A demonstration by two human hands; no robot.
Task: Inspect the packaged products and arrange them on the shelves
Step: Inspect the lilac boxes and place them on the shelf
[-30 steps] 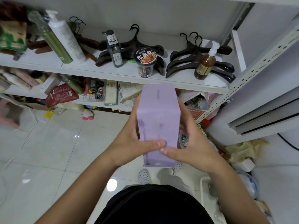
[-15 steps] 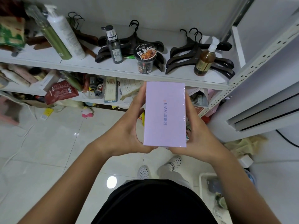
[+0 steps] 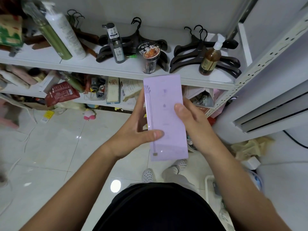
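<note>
A tall lilac box [image 3: 165, 104] wrapped in clear film stands upright in front of me, below the front edge of the white shelf [image 3: 116, 70]. My left hand [image 3: 133, 130] grips its left side, thumb across the lower front. My right hand [image 3: 191, 120] holds the right side, thumb pressed on the middle of the front face. The face towards me carries faint small print and a seam down its left edge.
On the upper shelf stand a noodle cup [image 3: 150, 55], a dark bottle [image 3: 115, 44], a brown pump bottle [image 3: 210, 57], tall white [image 3: 65, 30] and green [image 3: 50, 35] bottles, and black hangers [image 3: 188, 55]. The lower shelf [image 3: 93, 102] holds mixed packets. Clutter lies on the floor at right.
The box has been turned in my hands: the broad front with its printed name gave way to a narrower face with faint print. My right thumb moved onto the front.
</note>
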